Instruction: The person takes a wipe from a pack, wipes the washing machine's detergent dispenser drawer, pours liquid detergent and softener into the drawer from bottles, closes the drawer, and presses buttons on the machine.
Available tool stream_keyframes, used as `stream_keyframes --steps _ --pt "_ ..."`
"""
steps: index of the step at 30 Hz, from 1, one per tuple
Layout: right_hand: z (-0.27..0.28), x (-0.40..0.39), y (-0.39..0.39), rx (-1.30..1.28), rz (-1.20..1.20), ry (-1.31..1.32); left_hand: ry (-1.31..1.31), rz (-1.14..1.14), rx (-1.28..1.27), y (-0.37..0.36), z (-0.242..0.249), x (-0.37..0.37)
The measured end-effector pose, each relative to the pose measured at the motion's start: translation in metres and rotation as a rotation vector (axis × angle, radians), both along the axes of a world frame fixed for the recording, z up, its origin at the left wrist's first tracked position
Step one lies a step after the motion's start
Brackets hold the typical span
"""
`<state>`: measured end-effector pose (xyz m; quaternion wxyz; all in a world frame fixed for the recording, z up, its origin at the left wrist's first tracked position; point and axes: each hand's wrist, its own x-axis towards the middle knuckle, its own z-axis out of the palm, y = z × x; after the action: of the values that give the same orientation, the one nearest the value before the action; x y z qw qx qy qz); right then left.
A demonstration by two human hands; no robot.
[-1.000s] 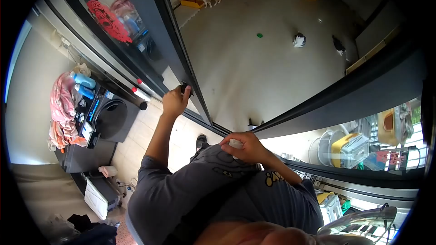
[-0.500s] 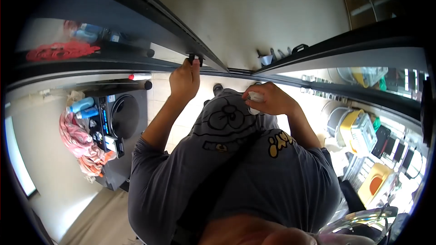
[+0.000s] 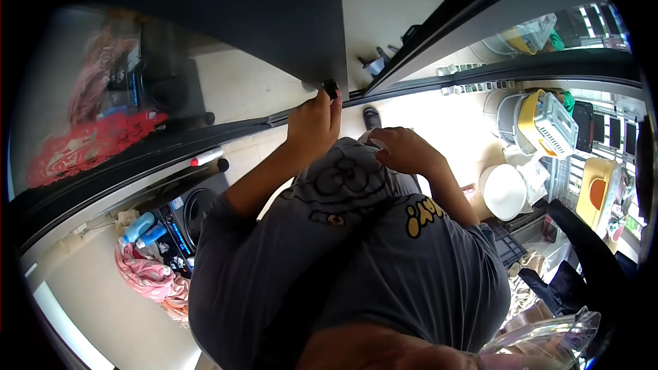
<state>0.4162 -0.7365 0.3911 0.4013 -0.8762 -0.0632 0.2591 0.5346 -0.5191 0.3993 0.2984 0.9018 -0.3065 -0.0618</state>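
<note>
Left hand (image 3: 314, 122) closed on small black door handle (image 3: 331, 88) at 12 o'clock. Right hand (image 3: 404, 151), at 1 o'clock, curled against grey shirt (image 3: 356, 260); contents hidden, cannot tell.

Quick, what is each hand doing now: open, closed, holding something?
Left hand: closed on the small black door handle.
Right hand: closed on a small white object, mostly hidden.

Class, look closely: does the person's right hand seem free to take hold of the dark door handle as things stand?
Probably not: the left hand already covers the door handle, and the right hand holds a small white object at the chest.
</note>
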Motion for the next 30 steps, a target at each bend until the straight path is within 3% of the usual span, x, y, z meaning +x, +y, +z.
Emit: stream_keyframes --steps 8,12,15,17,18,19,21,23,28,30 --pt "0.017 0.010 -0.044 -0.053 0.128 -0.065 -0.140 0.149 -0.039 -0.050 -0.010 -0.020" --pt "0.019 0.037 -0.047 -0.110 0.374 -0.032 -0.108 0.212 0.037 -0.046 -0.011 -0.028" --pt "0.005 0.052 -0.030 -0.065 0.621 -0.139 0.095 0.267 0.037 -0.036 -0.002 -0.052" --pt "0.024 0.061 0.001 -0.153 0.741 -0.062 0.213 0.365 -0.135 -0.021 -0.002 -0.078" --pt "0.012 0.065 0.011 0.001 0.808 -0.141 0.292 0.410 -0.176 -0.007 0.005 -0.093" --pt "0.014 0.070 0.027 -0.037 0.876 -0.047 0.376 0.446 -0.229 0.007 0.010 -0.110" --pt "0.037 0.065 0.069 0.235 0.830 -0.144 0.500 0.440 -0.467 0.044 -0.007 -0.138" --pt "0.054 0.047 0.113 0.401 0.794 -0.080 0.742 0.373 -0.972 0.076 -0.025 -0.177" --pt "0.034 0.000 0.223 0.849 0.583 0.169 0.663 0.575 -1.157 0.154 -0.038 -0.255" --pt "0.031 -0.024 0.278 0.878 0.570 0.112 0.641 0.637 -1.241 0.189 -0.037 -0.286"
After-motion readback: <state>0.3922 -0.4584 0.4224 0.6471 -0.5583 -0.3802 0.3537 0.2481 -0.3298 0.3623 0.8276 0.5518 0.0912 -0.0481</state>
